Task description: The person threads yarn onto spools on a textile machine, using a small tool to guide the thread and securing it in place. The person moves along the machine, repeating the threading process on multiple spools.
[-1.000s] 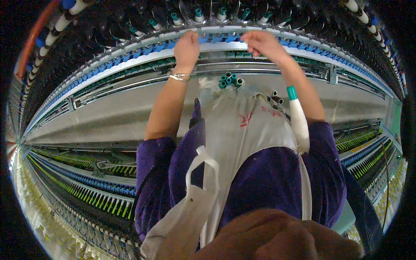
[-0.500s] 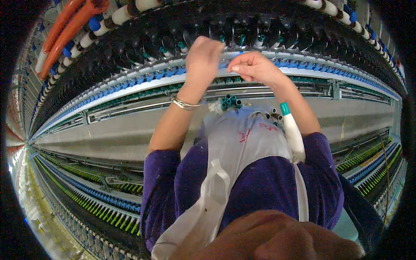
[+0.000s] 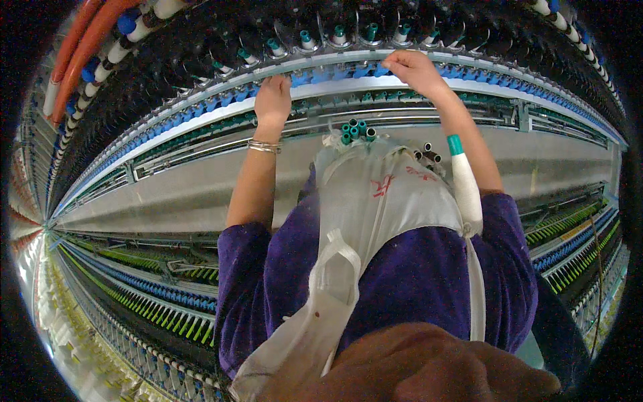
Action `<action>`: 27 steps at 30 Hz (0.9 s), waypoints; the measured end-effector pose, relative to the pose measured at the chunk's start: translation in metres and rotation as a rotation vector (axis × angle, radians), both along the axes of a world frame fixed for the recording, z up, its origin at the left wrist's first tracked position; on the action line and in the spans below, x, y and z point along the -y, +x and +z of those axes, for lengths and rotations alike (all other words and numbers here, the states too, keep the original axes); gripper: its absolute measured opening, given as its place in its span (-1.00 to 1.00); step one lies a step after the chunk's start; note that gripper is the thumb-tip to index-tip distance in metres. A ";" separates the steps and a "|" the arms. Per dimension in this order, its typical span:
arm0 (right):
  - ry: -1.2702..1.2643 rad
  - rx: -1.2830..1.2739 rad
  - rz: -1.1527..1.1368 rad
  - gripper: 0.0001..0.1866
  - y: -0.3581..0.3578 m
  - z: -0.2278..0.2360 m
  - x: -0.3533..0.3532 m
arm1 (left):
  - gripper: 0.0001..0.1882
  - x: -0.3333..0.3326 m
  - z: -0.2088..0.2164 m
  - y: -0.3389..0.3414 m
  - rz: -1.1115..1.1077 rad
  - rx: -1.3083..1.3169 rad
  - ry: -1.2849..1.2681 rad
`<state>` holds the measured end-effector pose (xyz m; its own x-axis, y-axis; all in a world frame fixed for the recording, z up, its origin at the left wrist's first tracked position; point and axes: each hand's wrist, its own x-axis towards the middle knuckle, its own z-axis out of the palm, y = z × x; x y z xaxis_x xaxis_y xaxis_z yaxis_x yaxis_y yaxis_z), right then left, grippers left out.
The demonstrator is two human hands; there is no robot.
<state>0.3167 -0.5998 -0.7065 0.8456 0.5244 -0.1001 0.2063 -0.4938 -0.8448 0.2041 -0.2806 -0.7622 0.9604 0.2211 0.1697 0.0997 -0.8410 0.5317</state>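
My left hand (image 3: 273, 102) is at the spinning machine's rail (image 3: 315, 59), its fingers curled down by the row of blue parts (image 3: 335, 74). Farther right along the same rail, my right hand (image 3: 414, 70) has thumb and forefinger pinched together. Whatever either hand grips is hidden or too fine to see. Just beyond the rail stand several bobbins with teal tops (image 3: 372, 31). The white apron (image 3: 422, 211) on my front carries a bunch of teal tubes (image 3: 353, 130) and some dark-ended tubes (image 3: 427, 155). A white yarn bobbin (image 3: 467, 191) with a teal tip leans beside my right arm.
Orange tubes (image 3: 84, 57) hang at the far left. A grey machine panel (image 3: 194, 191) runs across below the rail. Behind me another machine row with green bobbins (image 3: 181, 321) stretches left, and one (image 3: 583, 261) continues at the right.
My hands have moved apart: the left came down and leftward to the blue parts, the right rose and shifted slightly right. The teal-topped bobbins now show unobstructed.
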 end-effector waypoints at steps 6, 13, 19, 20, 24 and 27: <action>-0.326 0.482 -0.126 -0.71 0.018 -0.038 -0.016 | -0.81 -0.005 -0.008 0.004 -0.009 -0.015 0.035; -0.562 0.590 -0.267 -0.68 0.034 -0.075 -0.034 | -0.79 0.003 -0.015 0.017 0.007 -0.192 0.054; -0.522 0.619 -0.404 -0.79 0.036 -0.082 -0.042 | -0.85 0.006 -0.032 0.026 0.266 -0.140 -0.887; -0.492 0.652 -0.420 -0.79 0.035 -0.080 -0.041 | -0.88 0.008 -0.029 0.026 0.327 -0.196 -1.175; -0.308 0.527 -0.384 -0.77 0.020 -0.066 -0.025 | -0.95 0.034 0.001 0.028 0.518 -0.194 -1.727; -0.032 0.139 -0.360 -0.74 -0.010 -0.053 -0.001 | -0.93 0.075 0.030 0.034 0.385 -0.186 -1.886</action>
<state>0.3065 -0.5989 -0.7594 0.9816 0.1902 0.0173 0.1267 -0.5809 -0.8040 0.2382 -0.3554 -0.7327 0.7982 0.1398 -0.5860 0.2646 0.7924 0.5496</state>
